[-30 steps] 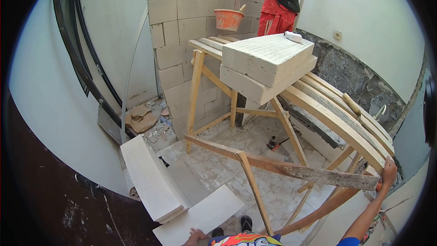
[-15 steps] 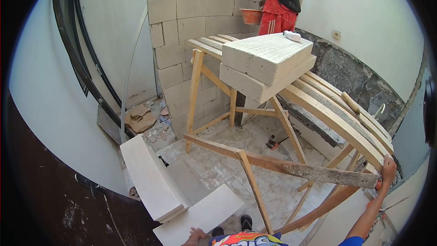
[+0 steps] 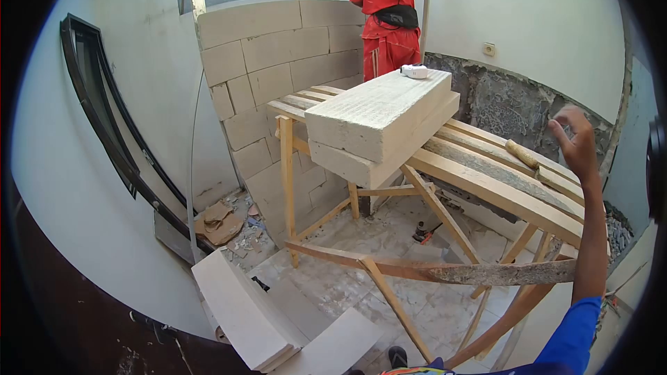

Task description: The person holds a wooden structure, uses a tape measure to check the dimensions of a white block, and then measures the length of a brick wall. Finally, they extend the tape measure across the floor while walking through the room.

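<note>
My right hand (image 3: 574, 140) is raised above the right end of the wooden trestle bench (image 3: 493, 193), its fingers curled but apart and nothing visible in them. A wooden-handled tool (image 3: 522, 153) lies on the slats just left of it. On the middle of the bench rest two stacked pale blocks (image 3: 379, 114), with a small white device (image 3: 414, 71) on top. My left hand is out of view. Down at the bottom, more pale blocks (image 3: 243, 312) lean and lie by my feet.
A person in red (image 3: 390, 21) stands behind the bench, back turned, by a block wall (image 3: 278, 48). A power tool (image 3: 421, 232) lies on the floor under the bench. Torn cardboard (image 3: 219, 222) and rubble lie at left. A dark frame (image 3: 104, 111) leans on the left wall.
My right hand has left the bench's end and risen. My left hand has gone out of view at the bottom. The view has shifted, and the other person's orange bucket no longer shows.
</note>
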`<state>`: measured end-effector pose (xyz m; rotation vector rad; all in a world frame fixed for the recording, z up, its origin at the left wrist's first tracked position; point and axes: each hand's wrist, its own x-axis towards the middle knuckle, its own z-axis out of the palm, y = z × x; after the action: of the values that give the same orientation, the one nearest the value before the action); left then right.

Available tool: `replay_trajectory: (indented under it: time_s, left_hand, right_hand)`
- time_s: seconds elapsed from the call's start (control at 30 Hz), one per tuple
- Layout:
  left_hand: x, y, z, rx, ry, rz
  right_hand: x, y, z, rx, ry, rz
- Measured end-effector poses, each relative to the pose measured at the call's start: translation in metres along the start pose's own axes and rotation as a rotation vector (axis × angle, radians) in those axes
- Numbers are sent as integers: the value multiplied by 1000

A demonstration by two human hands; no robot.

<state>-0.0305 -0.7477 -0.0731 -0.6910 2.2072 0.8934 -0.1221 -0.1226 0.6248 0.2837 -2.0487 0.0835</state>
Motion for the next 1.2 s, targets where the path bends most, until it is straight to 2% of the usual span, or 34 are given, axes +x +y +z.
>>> replay_trajectory:
  time_s: [0.07, 0.23, 0.27, 0.37, 0.5, 0.57, 0.6, 0.63, 0.67, 0.73, 0.77, 0.8, 0.87, 0.93, 0.97, 1.0, 1.03, 1.07, 1.1, 1.13, 1.17, 1.2]
  left_hand:
    - [3, 11, -11, -105, 72, 9]
    - [-7, 29, -14, -455, 278, -11]
    - [-15, 25, -9, -538, 330, -31]
    - [-56, -3, 5, -778, 512, -125]
    - [-151, -68, 43, -985, 724, -289]
    - [-180, -82, 75, -1072, 775, -337]
    - [-193, -86, 104, -1126, 796, -369]
    - [-218, -91, 137, -1180, 819, -417]
    - [-263, -99, 180, -1231, 842, -496]
    - [-381, -102, 272, -1309, 909, -692]
    - [-389, -72, 258, -1278, 947, -720]
    - [-391, -55, 248, -1285, 1009, -881]
    - [-389, -36, 234, -1196, 1096, -853]
    - [-380, -54, 240, -928, 1168, -667]
    - [-373, -65, 241, -789, 1196, -559]
    - [-373, -57, 227, -806, 1090, -654]
    - [-378, -27, 207, -814, 1171, -649]
    - [-375, 0, 188, -829, 1254, -631]
    - [-365, -7, 187, -768, 1352, -631]
    - [-349, -34, 194, -731, 1431, -598]
    - [-338, -44, 191, -808, 1437, -539]
    - [-327, -54, 186, -683, 1514, -495]
  right_hand:
    - [54, -21, 54, 99, -85, -133]
    - [153, -17, 219, -98, -261, -253]
    - [168, -20, 239, -97, -337, -179]
    - [205, 1, 321, 36, -341, -31]
    - [221, 18, 392, 114, -355, 118]
    - [216, 13, 408, 18, -450, 121]
    - [219, 7, 403, -40, -592, 151]
    - [217, 4, 407, -102, -553, 143]
    - [220, 18, 432, -188, -426, 63]
    - [233, 46, 461, -254, -368, -92]
    - [247, 71, 488, -231, -409, -97]
    - [256, 80, 501, -280, -394, -91]
    - [273, 122, 550, -322, -379, -92]
    - [299, 182, 608, -145, -226, -271]
    - [276, 149, 585, -141, -221, -267]
    - [259, 122, 556, -214, -272, -176]
    - [251, 91, 514, -290, -304, -76]
    - [241, 78, 500, -270, -259, -59]
    - [233, 66, 489, -254, -208, -37]
    - [231, 52, 473, -199, -376, 71]
    - [221, 34, 452, -104, -387, 188]
    - [217, 29, 443, -67, -382, 201]
